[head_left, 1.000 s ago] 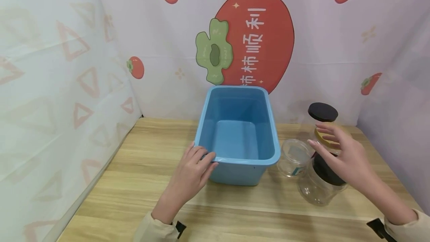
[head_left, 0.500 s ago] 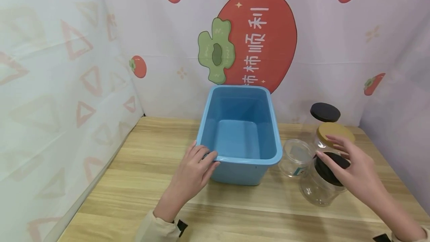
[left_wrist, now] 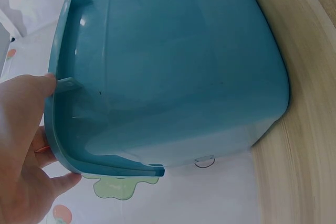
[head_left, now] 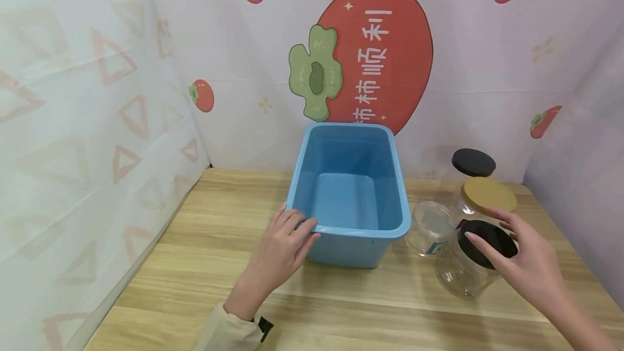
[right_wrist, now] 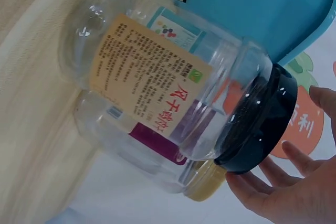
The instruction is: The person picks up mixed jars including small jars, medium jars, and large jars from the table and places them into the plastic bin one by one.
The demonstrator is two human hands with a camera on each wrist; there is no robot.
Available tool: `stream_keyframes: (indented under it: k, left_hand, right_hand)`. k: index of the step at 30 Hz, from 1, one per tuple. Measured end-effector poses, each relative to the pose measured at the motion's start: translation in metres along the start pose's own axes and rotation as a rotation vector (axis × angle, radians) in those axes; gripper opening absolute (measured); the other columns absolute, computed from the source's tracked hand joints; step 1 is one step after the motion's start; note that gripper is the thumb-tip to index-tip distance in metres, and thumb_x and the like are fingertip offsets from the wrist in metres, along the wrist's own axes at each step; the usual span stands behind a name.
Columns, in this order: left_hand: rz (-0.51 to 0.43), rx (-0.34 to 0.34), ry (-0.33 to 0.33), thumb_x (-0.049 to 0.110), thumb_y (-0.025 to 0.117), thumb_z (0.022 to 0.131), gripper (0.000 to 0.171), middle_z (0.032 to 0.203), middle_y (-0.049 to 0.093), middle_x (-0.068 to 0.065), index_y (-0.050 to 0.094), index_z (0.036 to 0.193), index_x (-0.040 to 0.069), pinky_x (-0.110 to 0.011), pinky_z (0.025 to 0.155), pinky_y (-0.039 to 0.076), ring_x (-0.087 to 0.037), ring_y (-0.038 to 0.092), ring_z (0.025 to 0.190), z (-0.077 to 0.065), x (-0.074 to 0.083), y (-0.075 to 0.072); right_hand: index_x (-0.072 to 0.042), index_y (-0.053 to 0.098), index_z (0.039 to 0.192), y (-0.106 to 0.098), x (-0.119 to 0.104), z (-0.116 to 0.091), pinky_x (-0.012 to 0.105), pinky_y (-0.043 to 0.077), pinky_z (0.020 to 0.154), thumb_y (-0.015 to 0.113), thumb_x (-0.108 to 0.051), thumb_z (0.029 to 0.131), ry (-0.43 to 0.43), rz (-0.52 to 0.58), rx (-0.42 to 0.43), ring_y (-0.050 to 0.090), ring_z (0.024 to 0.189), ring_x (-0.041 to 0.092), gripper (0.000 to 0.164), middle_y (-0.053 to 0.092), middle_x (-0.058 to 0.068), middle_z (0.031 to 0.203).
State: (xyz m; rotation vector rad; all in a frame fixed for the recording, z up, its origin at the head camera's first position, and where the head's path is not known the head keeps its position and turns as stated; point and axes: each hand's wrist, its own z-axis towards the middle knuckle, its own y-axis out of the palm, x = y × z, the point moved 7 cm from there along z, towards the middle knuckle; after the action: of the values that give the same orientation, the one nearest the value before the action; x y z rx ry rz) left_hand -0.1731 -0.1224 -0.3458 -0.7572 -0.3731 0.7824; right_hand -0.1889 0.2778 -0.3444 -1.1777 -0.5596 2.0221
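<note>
A blue plastic basin [head_left: 343,199] stands upright on the wooden table. My left hand [head_left: 280,245] grips its near left rim; in the left wrist view the left hand [left_wrist: 21,145] has its thumb and fingers about the edge. To the right is a clear jar [head_left: 460,275] with a black lid [head_left: 487,244]. Around that lid my right hand [head_left: 531,259] is spread, fingers on the far side. In the right wrist view the right hand [right_wrist: 289,182] has one finger at the lid's edge and the thumb apart from it. This jar [right_wrist: 152,72] bears a tan label.
Behind the front jar stand a jar with a gold lid [head_left: 489,194] and one with a black lid [head_left: 474,162]. A small clear tub [head_left: 431,226] sits between basin and jars. Printed cloth [head_left: 244,134] walls the table's back and sides.
My right hand has come down and nearer, from above the gold-lidded jar to the front jar's black lid. The left hand and the basin have stayed put; the view has shifted slightly.
</note>
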Motion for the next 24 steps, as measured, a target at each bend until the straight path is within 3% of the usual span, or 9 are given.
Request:
stream_keyframes:
  k: [3, 6, 8, 11, 14, 17, 20, 22, 24]
  left_hand:
    - [-0.007, -0.001, 0.000, 0.041, 0.033, 0.115, 0.052, 0.098, 0.067, -0.006, 0.074, 0.111, 0.009, -0.062, 0.108, 0.051, -0.026, 0.063, 0.100, 0.000, 0.000, 0.001]
    - [-0.010, 0.001, 0.001, 0.041, 0.033, 0.115, 0.052, 0.098, 0.067, -0.006, 0.074, 0.111, 0.008, -0.063, 0.107, 0.051, -0.026, 0.063, 0.100, 0.000, 0.000, 0.001]
    - [-0.012, 0.001, 0.002, 0.041, 0.033, 0.115, 0.053, 0.098, 0.067, -0.006, 0.074, 0.111, 0.008, -0.063, 0.107, 0.051, -0.026, 0.063, 0.100, 0.000, 0.000, 0.001]
    - [-0.013, 0.000, 0.002, 0.041, 0.032, 0.115, 0.053, 0.098, 0.067, -0.006, 0.073, 0.111, 0.008, -0.063, 0.108, 0.051, -0.026, 0.063, 0.100, 0.001, 0.000, 0.001]
    - [-0.013, 0.003, 0.004, 0.041, 0.034, 0.115, 0.051, 0.099, 0.067, -0.006, 0.073, 0.111, 0.008, -0.063, 0.108, 0.050, -0.027, 0.063, 0.100, 0.001, 0.000, 0.000]
    - [-0.012, 0.008, 0.005, 0.040, 0.035, 0.115, 0.050, 0.099, 0.067, -0.006, 0.073, 0.110, 0.008, -0.063, 0.108, 0.050, -0.027, 0.063, 0.101, 0.000, 0.000, 0.000]
    - [-0.012, 0.012, 0.007, 0.040, 0.035, 0.115, 0.051, 0.098, 0.067, -0.007, 0.073, 0.110, 0.008, -0.063, 0.108, 0.050, -0.027, 0.063, 0.100, 0.001, 0.000, 0.000]
    - [-0.010, 0.012, 0.006, 0.041, 0.033, 0.115, 0.052, 0.098, 0.067, -0.006, 0.073, 0.110, 0.008, -0.063, 0.108, 0.050, -0.026, 0.063, 0.100, 0.000, 0.000, 0.000]
    - [-0.011, 0.012, 0.004, 0.041, 0.032, 0.115, 0.053, 0.098, 0.067, -0.006, 0.074, 0.110, 0.007, -0.063, 0.108, 0.050, -0.026, 0.063, 0.100, 0.000, 0.000, 0.000]
  right_hand:
    - [-0.006, 0.064, 0.139, 0.000, 0.004, -0.003, 0.007, 0.037, 0.071, 0.091, -0.019, 0.084, 0.015, -0.028, -0.004, 0.041, 0.105, -0.025, 0.063, 0.067, 0.000, 0.136]
    - [-0.002, 0.062, 0.140, 0.002, 0.008, -0.007, 0.018, 0.041, 0.071, 0.092, -0.019, 0.082, 0.035, -0.062, -0.017, 0.058, 0.105, -0.003, 0.068, 0.067, 0.029, 0.128]
    - [-0.001, 0.060, 0.141, 0.004, 0.010, -0.010, 0.031, 0.043, 0.079, 0.093, -0.021, 0.081, 0.055, -0.075, -0.030, 0.064, 0.108, 0.022, 0.072, 0.065, 0.032, 0.128]
    - [0.000, 0.057, 0.144, 0.007, 0.014, -0.014, 0.034, 0.038, 0.083, 0.093, -0.023, 0.081, 0.076, -0.081, -0.043, 0.057, 0.113, 0.048, 0.076, 0.062, 0.032, 0.134]
    - [0.000, 0.056, 0.145, 0.008, 0.018, -0.016, 0.025, 0.033, 0.076, 0.094, -0.025, 0.079, 0.084, -0.082, -0.051, 0.058, 0.109, 0.041, 0.080, 0.061, 0.031, 0.134]
    - [-0.002, 0.056, 0.145, 0.008, 0.021, -0.017, 0.022, 0.031, 0.072, 0.096, -0.026, 0.077, 0.080, -0.077, -0.058, 0.054, 0.104, 0.010, 0.082, 0.063, 0.028, 0.132]
    - [-0.006, 0.058, 0.144, 0.010, 0.023, -0.017, 0.020, 0.033, 0.070, 0.098, -0.027, 0.075, 0.064, -0.058, -0.062, 0.040, 0.099, -0.014, 0.083, 0.064, 0.024, 0.129]
    - [-0.007, 0.057, 0.145, 0.011, 0.025, -0.018, 0.018, 0.033, 0.071, 0.099, -0.026, 0.074, 0.056, -0.045, -0.063, 0.038, 0.100, -0.017, 0.085, 0.064, 0.023, 0.130]
    - [-0.006, 0.055, 0.148, 0.014, 0.028, -0.019, 0.017, 0.033, 0.071, 0.099, -0.026, 0.074, 0.059, -0.046, -0.070, 0.045, 0.103, -0.009, 0.088, 0.062, 0.024, 0.133]
